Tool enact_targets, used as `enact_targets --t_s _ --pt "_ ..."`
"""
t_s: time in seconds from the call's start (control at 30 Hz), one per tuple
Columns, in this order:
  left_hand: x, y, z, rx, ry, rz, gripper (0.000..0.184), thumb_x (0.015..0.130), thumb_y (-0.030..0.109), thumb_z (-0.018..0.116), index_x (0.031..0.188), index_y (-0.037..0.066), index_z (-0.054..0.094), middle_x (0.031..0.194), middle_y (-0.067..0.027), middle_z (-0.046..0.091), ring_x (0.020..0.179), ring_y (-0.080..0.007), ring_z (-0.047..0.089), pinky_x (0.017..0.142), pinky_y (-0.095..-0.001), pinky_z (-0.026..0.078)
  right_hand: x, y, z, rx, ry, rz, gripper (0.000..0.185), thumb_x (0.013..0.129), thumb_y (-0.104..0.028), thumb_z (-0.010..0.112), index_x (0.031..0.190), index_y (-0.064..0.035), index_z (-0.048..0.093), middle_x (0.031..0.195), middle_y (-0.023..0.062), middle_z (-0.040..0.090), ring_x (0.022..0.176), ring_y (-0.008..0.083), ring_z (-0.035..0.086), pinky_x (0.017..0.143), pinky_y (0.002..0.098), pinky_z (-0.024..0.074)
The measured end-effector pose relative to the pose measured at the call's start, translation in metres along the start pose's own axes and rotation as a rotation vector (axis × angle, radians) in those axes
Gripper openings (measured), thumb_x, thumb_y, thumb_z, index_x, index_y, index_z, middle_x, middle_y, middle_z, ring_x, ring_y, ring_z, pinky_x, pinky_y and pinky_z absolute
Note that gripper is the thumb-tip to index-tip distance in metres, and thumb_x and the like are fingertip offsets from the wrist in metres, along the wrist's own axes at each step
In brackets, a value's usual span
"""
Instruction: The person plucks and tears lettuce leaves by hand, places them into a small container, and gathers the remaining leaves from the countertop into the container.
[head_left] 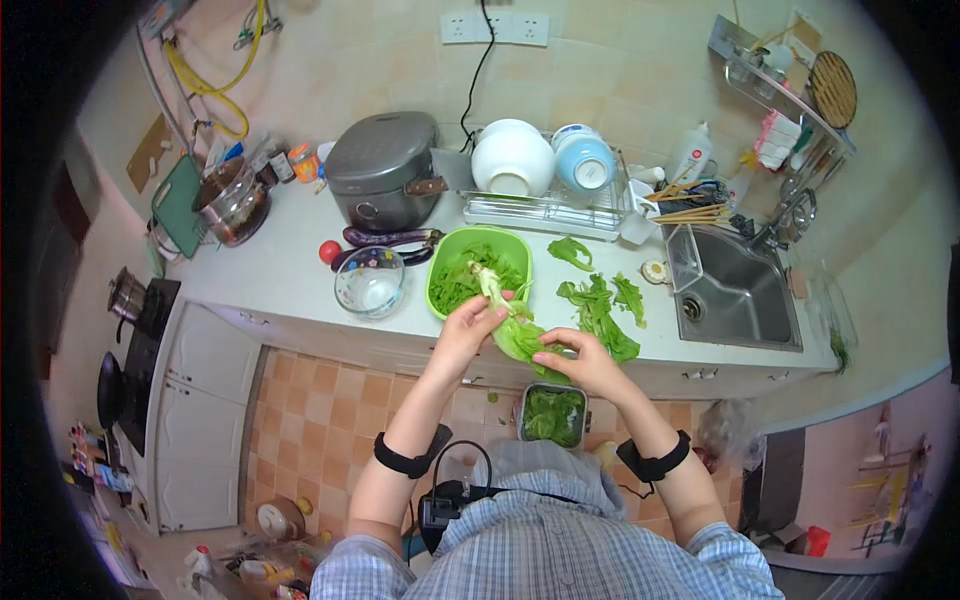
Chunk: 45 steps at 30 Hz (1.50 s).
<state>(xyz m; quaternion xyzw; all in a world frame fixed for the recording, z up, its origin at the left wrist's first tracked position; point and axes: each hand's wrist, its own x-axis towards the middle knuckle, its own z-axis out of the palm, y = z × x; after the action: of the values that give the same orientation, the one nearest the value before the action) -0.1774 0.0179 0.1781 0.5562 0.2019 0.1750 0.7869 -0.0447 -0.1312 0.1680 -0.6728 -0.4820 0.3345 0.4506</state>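
Observation:
My left hand [468, 334] grips a head of lettuce [515, 338] near its pale stem end, over the front edge of the counter. The fingers of my right hand [584, 364] pinch the leafy lower end of the same lettuce. Just behind my left hand stands a light green basin [434, 282] holding torn leaves [508, 262]. Loose lettuce leaves [598, 308] lie on the counter to the right of the basin. Below my hands, a bin [523, 412] on the floor contains more green leaves.
Left of the basin are a glass bowl [370, 285], eggplants [385, 238], and a tomato [330, 251]. Behind stand a grey rice cooker [383, 165] and a dish rack [545, 215] with bowls and a cleaver [453, 170]. A steel sink [745, 290] is at the right.

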Motion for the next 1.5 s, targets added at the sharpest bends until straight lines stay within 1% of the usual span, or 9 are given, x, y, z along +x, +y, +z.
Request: enact_targets --t_s 0.13,0.23,0.47,0.7,0.87,0.97,1.17,1.4,1.5 --pt "0.000 0.005 0.013 0.012 -0.102 -0.010 0.026 0.085 0.013 0.049 0.110 0.005 0.050 0.099 -0.0015 0.055 0.091 -0.0086 0.052 0.077 -0.0225 0.044 0.007 0.011 -0.003 0.332 0.171 -0.141 0.034 0.077 -0.015 0.062 0.106 -0.0017 0.051 0.102 0.0074 0.055 0.094 0.0149 0.053 0.085 0.0289 0.0406" --pt "0.005 -0.003 0.018 -0.046 -0.163 0.005 0.027 0.085 0.013 0.050 0.110 0.004 0.049 0.101 -0.0025 0.054 0.091 -0.0086 0.052 0.076 -0.0224 0.043 0.007 -0.004 -0.005 0.360 0.215 -0.192 0.036 0.078 -0.013 0.060 0.110 -0.0018 0.048 0.101 0.0075 0.055 0.096 0.0145 0.052 0.086 0.0286 0.0402" --pt "0.011 -0.012 0.009 0.049 -0.120 0.044 0.032 0.083 0.009 0.053 0.112 0.001 0.044 0.100 -0.0050 0.056 0.091 -0.0092 0.052 0.076 -0.0215 0.043 0.006 -0.019 -0.008 0.131 0.292 -0.155 0.019 0.077 -0.009 0.060 0.095 -0.0025 0.061 0.089 0.0056 0.060 0.081 0.0113 0.055 0.073 0.0236 0.0443" --pt "0.009 -0.013 0.012 0.044 -0.107 0.009 0.028 0.082 0.007 0.052 0.109 0.000 0.045 0.099 -0.0065 0.057 0.085 -0.0088 0.054 0.072 -0.0200 0.044 0.002 -0.034 -0.014 0.030 0.281 -0.252 0.022 0.075 -0.008 0.060 0.097 -0.0041 0.061 0.087 0.0064 0.059 0.079 0.0132 0.055 0.071 0.0245 0.0442" --pt "0.001 -0.009 0.016 0.122 -0.090 -0.043 0.032 0.082 0.007 0.053 0.112 0.001 0.043 0.103 -0.0060 0.055 0.085 -0.0078 0.054 0.069 -0.0189 0.045 -0.001 -0.028 -0.010 -0.249 0.260 -0.382 0.019 0.072 -0.006 0.061 0.092 -0.0029 0.061 0.088 0.0077 0.058 0.080 0.0172 0.056 0.070 0.0266 0.0448" --pt "0.002 -0.014 0.017 0.113 -0.130 -0.003 0.037 0.082 0.008 0.054 0.115 -0.003 0.039 0.097 -0.0049 0.054 0.089 -0.0090 0.051 0.076 -0.0197 0.041 0.000 -0.021 -0.013 -0.168 0.259 -0.403 0.018 0.073 -0.005 0.061 0.090 -0.0020 0.060 0.088 0.0075 0.057 0.081 0.0176 0.056 0.071 0.0266 0.0449" --pt "0.004 -0.025 0.027 0.188 -0.159 0.148 0.047 0.078 0.002 0.058 0.118 -0.003 0.036 0.101 -0.0077 0.052 0.093 -0.0110 0.050 0.080 -0.0214 0.041 -0.006 -0.030 -0.012 -0.035 0.343 -0.307 0.014 0.074 -0.005 0.059 0.087 -0.0033 0.060 0.082 0.0071 0.057 0.081 0.0178 0.056 0.071 0.0274 0.0443" --pt "-0.004 -0.004 0.035 0.095 -0.148 0.000 0.046 0.077 0.001 0.059 0.117 -0.006 0.038 0.100 -0.0101 0.055 0.088 -0.0130 0.055 0.075 -0.0217 0.044 -0.006 -0.010 -0.018 0.473 0.305 -0.145 0.022 0.079 -0.010 0.059 0.097 0.0025 0.056 0.092 0.0084 0.059 0.084 0.0106 0.055 0.076 0.0248 0.0446" --pt "-0.005 -0.004 0.035 0.072 -0.139 0.009 0.044 0.077 0.000 0.059 0.116 -0.007 0.038 0.101 -0.0108 0.055 0.088 -0.0132 0.055 0.074 -0.0217 0.045 -0.011 -0.013 -0.016 0.420 0.241 -0.001 0.027 0.078 -0.013 0.061 0.099 0.0021 0.055 0.092 0.0077 0.059 0.086 0.0109 0.055 0.076 0.0248 0.0446"
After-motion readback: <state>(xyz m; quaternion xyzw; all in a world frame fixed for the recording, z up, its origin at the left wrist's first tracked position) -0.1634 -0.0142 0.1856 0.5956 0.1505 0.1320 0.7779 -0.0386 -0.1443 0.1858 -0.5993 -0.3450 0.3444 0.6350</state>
